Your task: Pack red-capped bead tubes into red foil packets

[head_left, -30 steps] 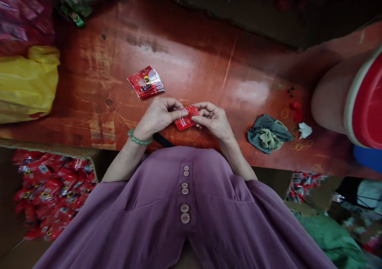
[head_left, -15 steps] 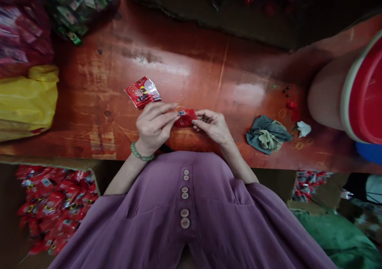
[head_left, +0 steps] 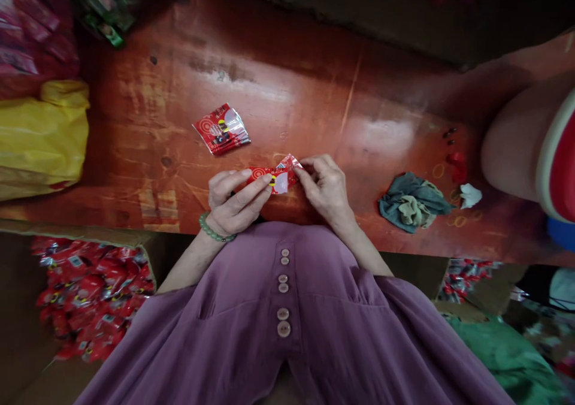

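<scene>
Both of my hands hold red printed packaging near the front edge of the table. My left hand (head_left: 238,200), with a green bead bracelet at the wrist, is closed on a red packet (head_left: 281,182) that shows a yellow and pale printed side. My right hand (head_left: 326,186) pinches the right end of the red material, where a shiny, clear-looking corner sticks up. Whether this is one packet or two, I cannot tell. Beyond my left hand lies a small fanned stack of red packets (head_left: 220,129), touched by neither hand.
A crumpled grey-green cloth (head_left: 413,202) and white scrap (head_left: 470,195) lie right, near a large red-lidded bucket (head_left: 507,147). Left are a yellow bag (head_left: 40,144) and pink bag (head_left: 33,27). Below the table edge, a box holds red packets (head_left: 92,297).
The packaging between my hands has turned to show its yellow and pale print, and a shiny corner now stands up. The view has shifted slightly, and my left hand is clear of the stack.
</scene>
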Demonstrator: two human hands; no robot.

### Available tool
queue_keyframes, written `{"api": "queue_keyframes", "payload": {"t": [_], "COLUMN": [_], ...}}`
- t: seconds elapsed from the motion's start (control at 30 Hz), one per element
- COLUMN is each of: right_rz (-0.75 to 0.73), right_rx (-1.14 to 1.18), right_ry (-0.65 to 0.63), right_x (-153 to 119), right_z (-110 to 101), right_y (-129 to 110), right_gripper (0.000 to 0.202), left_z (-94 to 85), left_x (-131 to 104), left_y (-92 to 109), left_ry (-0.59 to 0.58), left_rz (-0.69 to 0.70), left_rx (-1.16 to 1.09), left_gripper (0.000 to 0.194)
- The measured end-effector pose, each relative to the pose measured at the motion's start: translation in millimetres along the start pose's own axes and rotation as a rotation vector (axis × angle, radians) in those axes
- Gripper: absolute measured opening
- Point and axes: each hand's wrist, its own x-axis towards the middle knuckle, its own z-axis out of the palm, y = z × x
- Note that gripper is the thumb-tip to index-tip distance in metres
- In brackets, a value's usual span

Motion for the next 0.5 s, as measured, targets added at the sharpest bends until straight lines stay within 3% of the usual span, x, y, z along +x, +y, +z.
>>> {"api": "queue_keyframes", "payload": {"t": [0.13,0.2,0.33,0.5], "right_rz": [-0.046,0.032,0.286,0.365], "right_rx": [-0.079,0.093,0.651,0.867], "right_ry": [0.080,0.037,-0.265,-0.214], "right_x": [-6.2,-8.8,-8.2,2.2], "right_z": [-9.5,-12.1,-6.0,1.9], "right_y": [-13.4,-21.3,-30.2,-27.6], "right_gripper": [0.026,0.027,0.039,0.043], "left_z": [2.4,3.8,7.3,11.4], "left_x": [-2.1,1.7,14.0,28.8], "left_y": [0.8,2.5,4.8,5.5], "left_ry": [-0.048,-0.013,0.001,-0.140], "left_rz": [-0.099,-0.075,0.000,-0.007], "left_rx": [-0.030,-0.045,-0.073,-0.036], "left_gripper": [0.020,0.024,0.032,0.037]}}
